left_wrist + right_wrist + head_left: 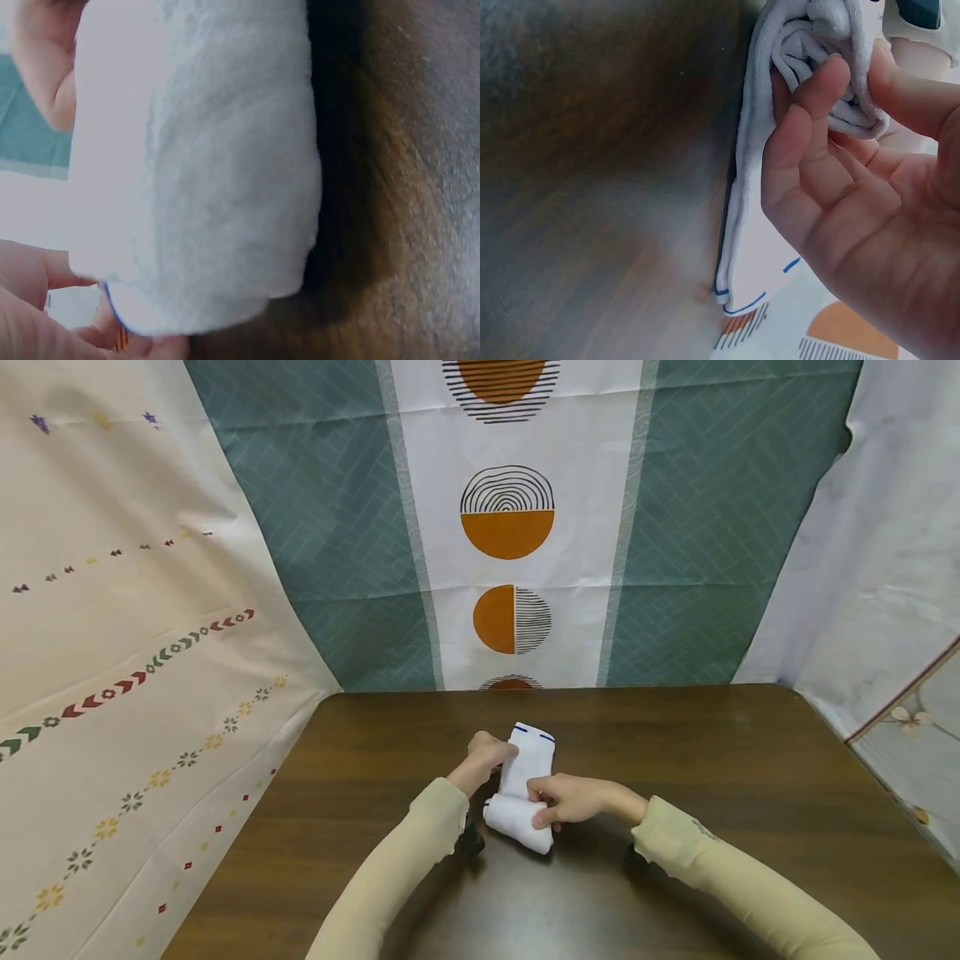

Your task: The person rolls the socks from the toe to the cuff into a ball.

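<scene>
A white towel [532, 760] with blue marks along its far end lies as a narrow strip on the dark wooden table. Its near end is rolled into a thick bundle. My right hand [573, 799] grips the roll at its right end; the right wrist view shows the thumb [907, 86] on one side and curled fingers on the other, around the coiled layers [810, 52]. At the strip's left edge, beyond the roll, my left hand [487, 752] pinches the towel. In the left wrist view the roll [217, 165] partly hides the left fingers [45, 322].
The brown table [660, 735] reaches back to a green and white curtain [517, 635] with orange half-circles. A cream patterned cloth [150, 693] hangs on the left, and a pale sheet [885, 568] on the right.
</scene>
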`<state>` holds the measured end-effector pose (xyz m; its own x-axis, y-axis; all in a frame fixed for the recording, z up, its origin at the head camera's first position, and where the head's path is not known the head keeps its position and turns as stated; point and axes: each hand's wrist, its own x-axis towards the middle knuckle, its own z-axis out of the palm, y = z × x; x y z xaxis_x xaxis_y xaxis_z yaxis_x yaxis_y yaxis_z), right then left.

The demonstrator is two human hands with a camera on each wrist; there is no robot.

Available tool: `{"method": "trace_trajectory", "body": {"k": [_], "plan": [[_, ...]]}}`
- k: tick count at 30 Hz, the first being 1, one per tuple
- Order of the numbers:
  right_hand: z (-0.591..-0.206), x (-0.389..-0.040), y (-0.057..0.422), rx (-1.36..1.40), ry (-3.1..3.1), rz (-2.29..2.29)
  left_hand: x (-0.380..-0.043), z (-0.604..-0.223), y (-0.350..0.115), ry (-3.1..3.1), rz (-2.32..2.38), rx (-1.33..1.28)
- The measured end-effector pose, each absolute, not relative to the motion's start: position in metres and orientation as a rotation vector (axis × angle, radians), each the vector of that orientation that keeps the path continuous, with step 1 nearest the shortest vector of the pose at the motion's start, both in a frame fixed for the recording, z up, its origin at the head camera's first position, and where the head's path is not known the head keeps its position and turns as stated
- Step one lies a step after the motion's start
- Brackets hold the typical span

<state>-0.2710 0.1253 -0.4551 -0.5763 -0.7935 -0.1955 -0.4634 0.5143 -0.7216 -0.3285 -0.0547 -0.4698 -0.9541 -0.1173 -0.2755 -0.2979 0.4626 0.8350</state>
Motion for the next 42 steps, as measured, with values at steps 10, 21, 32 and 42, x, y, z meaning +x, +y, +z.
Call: {"method": "trace_trajectory", "body": {"k": [10,21,32,42], "plan": [[-0.453,-0.276,0.123,-1.011,2.213,-0.820,-0.334,-0.481,-0.069,2.371,1.677,-0.330],[-0.459,-0.304,0.127,-0.868,2.002,-0.888,-0.336,-0.487,-0.069,2.623,1.572,-0.086],[-0.463,-0.309,0.124,-0.352,1.891,-1.085,-0.329,-0.489,-0.073,2.933,1.172,0.215],[-0.463,-0.302,0.126,-0.251,1.893,-1.159,-0.325,-0.490,-0.093,2.851,0.972,0.694]]}}
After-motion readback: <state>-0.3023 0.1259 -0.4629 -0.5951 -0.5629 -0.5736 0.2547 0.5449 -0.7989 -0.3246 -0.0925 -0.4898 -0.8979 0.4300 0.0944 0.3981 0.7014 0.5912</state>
